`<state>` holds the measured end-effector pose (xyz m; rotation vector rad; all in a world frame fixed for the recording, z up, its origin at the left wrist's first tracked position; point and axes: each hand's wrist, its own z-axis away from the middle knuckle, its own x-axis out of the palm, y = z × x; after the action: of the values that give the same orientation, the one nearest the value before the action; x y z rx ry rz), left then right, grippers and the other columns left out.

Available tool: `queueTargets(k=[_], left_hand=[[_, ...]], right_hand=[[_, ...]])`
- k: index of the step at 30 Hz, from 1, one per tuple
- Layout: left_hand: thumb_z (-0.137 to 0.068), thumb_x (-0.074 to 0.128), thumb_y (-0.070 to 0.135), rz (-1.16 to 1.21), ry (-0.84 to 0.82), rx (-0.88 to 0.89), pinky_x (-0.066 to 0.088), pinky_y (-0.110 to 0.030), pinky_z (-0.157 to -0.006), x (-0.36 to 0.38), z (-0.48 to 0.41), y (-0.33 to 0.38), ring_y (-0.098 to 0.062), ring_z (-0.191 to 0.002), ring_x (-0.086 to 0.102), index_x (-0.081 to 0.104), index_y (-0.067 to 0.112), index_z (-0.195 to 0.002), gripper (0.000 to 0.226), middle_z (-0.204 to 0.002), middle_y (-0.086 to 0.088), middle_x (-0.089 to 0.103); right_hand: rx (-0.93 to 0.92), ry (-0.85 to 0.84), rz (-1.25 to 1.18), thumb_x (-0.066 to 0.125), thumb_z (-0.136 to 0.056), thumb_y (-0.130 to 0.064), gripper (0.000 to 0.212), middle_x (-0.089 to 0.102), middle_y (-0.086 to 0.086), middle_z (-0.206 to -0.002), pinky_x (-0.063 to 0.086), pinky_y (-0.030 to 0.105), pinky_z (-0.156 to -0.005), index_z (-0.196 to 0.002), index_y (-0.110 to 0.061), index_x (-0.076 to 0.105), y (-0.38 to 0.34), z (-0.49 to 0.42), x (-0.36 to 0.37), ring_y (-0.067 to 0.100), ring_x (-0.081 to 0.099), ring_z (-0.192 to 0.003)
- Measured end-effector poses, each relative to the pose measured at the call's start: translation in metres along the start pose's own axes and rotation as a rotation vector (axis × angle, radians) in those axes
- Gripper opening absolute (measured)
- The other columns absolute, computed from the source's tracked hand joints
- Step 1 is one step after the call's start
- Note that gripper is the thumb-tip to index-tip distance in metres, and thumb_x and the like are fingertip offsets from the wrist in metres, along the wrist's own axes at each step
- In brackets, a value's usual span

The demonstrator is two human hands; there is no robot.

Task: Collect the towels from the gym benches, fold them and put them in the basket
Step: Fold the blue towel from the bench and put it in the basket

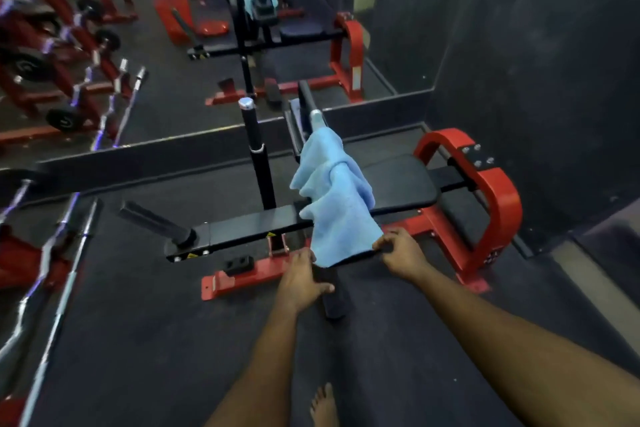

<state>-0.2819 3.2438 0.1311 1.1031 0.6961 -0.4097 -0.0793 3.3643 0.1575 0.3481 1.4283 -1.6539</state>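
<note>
The crumpled light-blue terry towel [334, 198] hangs over a black bar with a chrome end that rises from the red-and-black gym bench [403, 185]; its folds spill down across the bench's black padded seat, and its lower edge reaches the near black rail. The bar under the cloth is hidden apart from its chrome tip. The right hand [401, 250] pinches the towel's lower right corner, fingers curled closed on the hem against the rail. The left hand [303, 279] lies at the lower left corner, thumb spread toward a black roller pad; its fingertips are covered by the cloth, so whether it grips the towel cannot be told. Both bare forearms reach in from the bottom edge, cut off by the frame. A bare foot [323, 406] stands on the dark rubber floor [145, 340]. A wall mirror [207, 45] behind repeats the towel, blurred.
</note>
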Motion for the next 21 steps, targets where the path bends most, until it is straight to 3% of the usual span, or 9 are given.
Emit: queueTargets(k=[2, 4, 7, 9, 11, 14, 18, 21], left_hand=[[-0.058, 0.089, 0.03, 0.002, -0.085, -0.026, 0.048, -0.038, -0.091, 0.023, -0.026, -0.01, -0.024, -0.115, 0.05, 0.039, 0.019, -0.125, 0.085, -0.131, -0.006, 0.042], [-0.057, 0.088, 0.031, -0.058, -0.102, -0.013, 0.049, -0.04, -0.092, 0.042, -0.045, -0.014, -0.025, -0.121, 0.044, 0.033, 0.024, -0.126, 0.089, -0.144, -0.006, 0.026], [-0.06, 0.085, 0.036, -0.192, 0.032, 0.046, 0.049, -0.043, -0.092, 0.06, -0.06, -0.008, -0.025, -0.125, 0.036, 0.036, 0.022, -0.123, 0.082, -0.148, -0.007, 0.019], [-0.06, 0.084, 0.038, -0.209, 0.124, 0.04, 0.05, -0.042, -0.086, 0.064, -0.065, 0.0, -0.026, -0.118, 0.043, 0.038, 0.019, -0.117, 0.075, -0.138, -0.008, 0.031], [-0.06, 0.083, 0.039, -0.206, 0.178, 0.033, 0.051, -0.041, -0.08, 0.063, -0.067, 0.005, -0.025, -0.108, 0.049, 0.036, 0.018, -0.116, 0.076, -0.126, -0.006, 0.039], [-0.061, 0.082, 0.045, -0.235, 0.256, 0.059, 0.05, -0.042, -0.078, 0.06, -0.067, 0.02, -0.026, -0.104, 0.051, 0.034, 0.017, -0.12, 0.081, -0.119, -0.007, 0.044], [-0.074, 0.066, 0.056, -0.325, 0.403, 0.08, 0.046, -0.042, -0.082, 0.046, -0.061, 0.06, -0.026, -0.108, 0.047, 0.044, 0.019, -0.124, 0.066, -0.12, -0.006, 0.046], [-0.091, 0.049, 0.03, -0.273, 0.412, 0.093, 0.043, -0.045, -0.086, 0.026, -0.052, 0.095, -0.027, -0.106, 0.054, 0.052, 0.02, -0.113, 0.024, -0.111, -0.003, 0.057]], right_hand=[[0.042, -0.113, 0.121, 0.054, -0.072, 0.003, 0.043, 0.029, 0.009, -0.156, 0.034, 0.035, -0.114, -0.085, -0.034, 0.073, 0.014, -0.023, 0.01, 0.029, 0.036, -0.14], [0.06, -0.196, 0.221, 0.051, -0.068, -0.003, 0.05, 0.017, -0.001, -0.163, 0.033, 0.053, -0.113, -0.097, -0.037, 0.072, 0.029, -0.043, 0.022, 0.028, 0.025, -0.145], [-0.053, -0.207, 0.251, 0.045, -0.055, -0.016, 0.074, 0.027, -0.014, -0.157, 0.036, 0.06, -0.107, -0.123, -0.039, 0.061, 0.053, -0.059, 0.038, 0.023, 0.027, -0.145], [-0.082, -0.162, 0.227, 0.047, -0.056, -0.015, 0.067, 0.048, -0.009, -0.143, 0.041, 0.055, -0.104, -0.118, -0.03, 0.065, 0.052, -0.06, 0.037, 0.021, 0.039, -0.137], [-0.122, -0.069, 0.142, 0.052, -0.06, -0.013, 0.045, 0.065, 0.0, -0.114, 0.05, 0.042, -0.092, -0.101, -0.016, 0.07, 0.036, -0.052, 0.024, 0.022, 0.058, -0.113], [-0.166, 0.063, 0.06, 0.06, -0.065, -0.02, 0.021, 0.067, 0.002, -0.08, 0.052, 0.036, -0.073, -0.079, -0.009, 0.07, 0.019, -0.046, 0.001, 0.02, 0.065, -0.078], [-0.277, 0.176, -0.008, 0.067, -0.067, -0.017, 0.014, 0.07, -0.003, -0.068, 0.049, 0.025, -0.061, -0.075, -0.019, 0.078, -0.016, -0.032, -0.038, 0.009, 0.063, -0.062], [-0.4, 0.232, -0.028, 0.068, -0.065, -0.015, 0.012, 0.069, -0.007, -0.065, 0.049, 0.02, -0.062, -0.072, -0.022, 0.076, -0.038, -0.019, -0.067, 0.007, 0.063, -0.063]])
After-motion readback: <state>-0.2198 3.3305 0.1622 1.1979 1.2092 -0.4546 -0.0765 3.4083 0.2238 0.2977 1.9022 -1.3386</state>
